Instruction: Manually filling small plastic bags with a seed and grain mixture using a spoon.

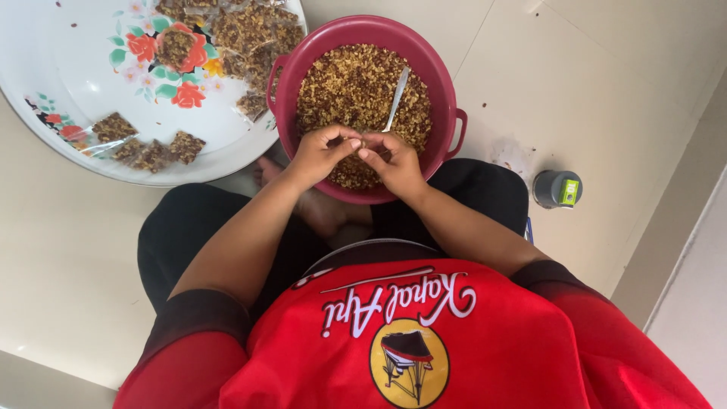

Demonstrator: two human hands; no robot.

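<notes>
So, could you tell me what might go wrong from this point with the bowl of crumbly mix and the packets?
The left hand and right hand pinch a small packet over the near rim of the full red bowl, so crumbs could spill onto the floor, where some already lie. The spoon leans loosely in the mix and might slide. A knee could nudge the floral tray of filled packets.

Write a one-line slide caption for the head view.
Both hands, left hand and right hand, pinch something small over a maroon basin of brown crumbly mix, spoon inside.
</notes>
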